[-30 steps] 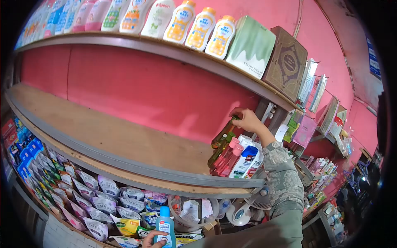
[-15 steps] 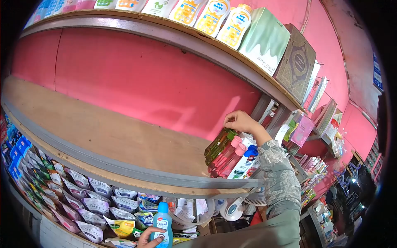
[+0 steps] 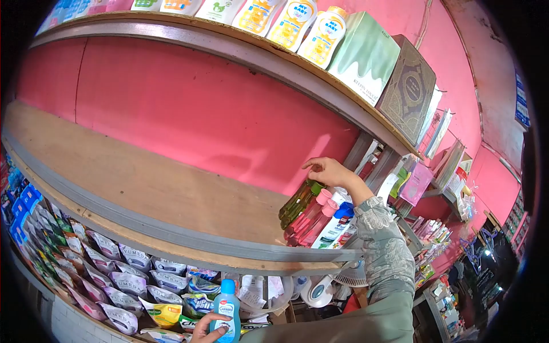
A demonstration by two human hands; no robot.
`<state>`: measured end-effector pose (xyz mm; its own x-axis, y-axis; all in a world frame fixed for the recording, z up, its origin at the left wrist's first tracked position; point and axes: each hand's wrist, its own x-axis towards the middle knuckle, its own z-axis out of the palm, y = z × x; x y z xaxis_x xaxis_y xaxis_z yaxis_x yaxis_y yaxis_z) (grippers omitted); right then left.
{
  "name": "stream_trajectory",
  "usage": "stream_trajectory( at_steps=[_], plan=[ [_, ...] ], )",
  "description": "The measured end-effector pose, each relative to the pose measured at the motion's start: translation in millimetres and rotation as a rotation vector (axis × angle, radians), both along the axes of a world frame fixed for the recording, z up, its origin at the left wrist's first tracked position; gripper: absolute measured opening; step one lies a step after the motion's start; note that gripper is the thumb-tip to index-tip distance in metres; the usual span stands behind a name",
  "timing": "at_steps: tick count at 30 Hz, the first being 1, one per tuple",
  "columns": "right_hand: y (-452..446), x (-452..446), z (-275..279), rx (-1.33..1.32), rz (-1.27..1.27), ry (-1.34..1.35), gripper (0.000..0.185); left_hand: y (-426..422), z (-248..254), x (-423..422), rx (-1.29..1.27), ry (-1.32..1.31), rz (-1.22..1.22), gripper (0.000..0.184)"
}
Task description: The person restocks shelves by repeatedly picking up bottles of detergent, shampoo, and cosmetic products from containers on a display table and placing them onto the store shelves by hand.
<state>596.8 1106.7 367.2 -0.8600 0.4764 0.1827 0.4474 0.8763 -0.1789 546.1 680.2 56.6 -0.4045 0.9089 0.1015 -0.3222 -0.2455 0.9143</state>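
Green bottles (image 3: 297, 207) and pink bottles (image 3: 309, 224) stand grouped at the shelf's (image 3: 171, 186) right end, seemingly placed; the right hand (image 3: 333, 173) hovers above, its grip loosely parted, nothing visibly held; the left hand's (image 3: 207, 330) grip is wrapped round an unshelved blue bottle (image 3: 227, 307) below the front edge.

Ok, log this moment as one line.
left hand: holds blue bottle | right hand: over green bottles, contact unclear | shelf: pink bottles beside green bottles

A: Which surfaces are glossy?
B: The blue bottle (image 3: 226, 306), of smooth plastic; the green bottles (image 3: 297, 206), translucent and shiny.
A: Which are matt?
B: The shelf (image 3: 148, 171), of bare wood; the sleeve (image 3: 386, 248), of cloth with lacy, raised texture.
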Motion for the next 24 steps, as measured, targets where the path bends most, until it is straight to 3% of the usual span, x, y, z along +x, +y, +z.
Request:
stream_trajectory(
  at_steps=[1, 4, 5, 7, 8, 9, 11, 12, 13, 16, 21, 22, 24],
  plan=[
    [0.3, 1.5, -0.6, -0.024, -0.011, 0.006, 0.037, 1.0, 0.0, 0.1, 0.02, -0.001, -0.012, 0.026],
    [-17.7, 10.4, 12.3, 0.254, 0.075, 0.114, 0.042, 11.0, -17.3, 0.0, 0.074, -0.01, -0.017, 0.025],
    [-37.9, 13.6, 20.8, 0.218, 0.045, 0.198, 0.044, 11.1, -14.8, -0.4, 0.073, 0.058, -0.005, 0.026],
    [-55.2, 15.9, 24.4, 0.286, 0.143, 0.451, 0.033, 14.2, -6.9, -3.1, 0.186, 0.168, -0.042, 0.029],
    [-80.4, 14.5, 26.0, 0.148, 0.312, 0.564, 0.026, 14.9, -4.3, -3.7, 0.192, 0.185, -0.048, 0.028],
    [-112.7, 16.8, 25.3, -0.013, 0.315, 0.563, 0.022, 15.4, -0.6, -4.2, 0.199, 0.203, -0.056, 0.028],
    [-184.9, 25.9, 18.3, -0.225, 0.286, 0.365, 0.022, 17.3, 14.4, -4.8, 0.24, 0.176, -0.079, 0.024],
    [-195.2, 26.9, 3.7, -0.057, 0.493, 0.289, 0.026, 18.7, 19.5, -5.7, 0.265, 0.175, -0.092, 0.024],
    [-218.6, 29.9, -3.0, -0.072, 0.495, 0.111, 0.032, 20.0, 24.6, -7.1, 0.294, 0.178, -0.111, 0.023],
    [-237.4, 32.5, -41.4, -0.118, 0.672, -0.033, 0.035, 21.3, 38.7, -9.4, 0.348, 0.271, -0.132, 0.023],
    [-238.5, 40.4, -43.6, -0.358, 0.652, -0.147, 0.026, 30.7, 58.0, -11.3, 0.466, 0.402, -0.165, 0.024],
    [-238.7, 42.7, -39.1, -0.406, 0.641, -0.152, 0.025, 29.7, 56.8, -11.7, 0.385, 0.354, -0.252, 0.027],
    [-237.4, 48.5, -25.5, -0.399, 0.63, -0.128, 0.024, 35.2, 67.7, -10.7, 0.484, 0.529, -0.125, 0.03]
  ],
)
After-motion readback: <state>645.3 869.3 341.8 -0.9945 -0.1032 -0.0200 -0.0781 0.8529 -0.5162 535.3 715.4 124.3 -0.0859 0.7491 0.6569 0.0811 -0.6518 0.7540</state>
